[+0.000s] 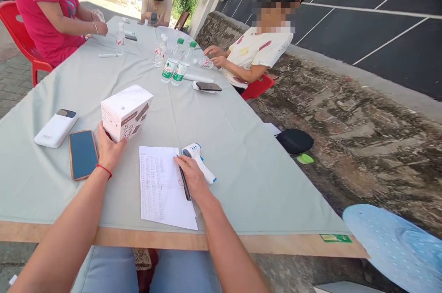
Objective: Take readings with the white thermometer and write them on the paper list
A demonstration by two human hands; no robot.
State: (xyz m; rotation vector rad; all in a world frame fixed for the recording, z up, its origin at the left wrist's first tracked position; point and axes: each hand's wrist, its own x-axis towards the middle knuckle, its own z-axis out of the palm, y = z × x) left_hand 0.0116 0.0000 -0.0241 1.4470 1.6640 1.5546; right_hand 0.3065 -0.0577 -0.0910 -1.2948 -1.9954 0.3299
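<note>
My left hand (111, 149), with a red string at the wrist, is wrapped round the near lower end of a white box (129, 100) with brown print. The box sits tilted on the cloth, its fingers' side partly hidden. My right hand (192, 174) rests on the right side of a sheet of paper (152, 192) and holds a black pen (185, 185) that points up the page. Small writing fills the sheet's left part. Just past my right hand lies a white and blue forehead thermometer (203, 164). A phone (83, 155) lies beside my left wrist.
A white power bank (56, 128) lies at left on the cloth-covered table (241, 182). Several water bottles (179, 65) stand farther back, near a dark phone (208, 86). People sit at left (51, 12), far end (157, 3) and right (255, 54). A blue chair (390, 242) stands at lower right.
</note>
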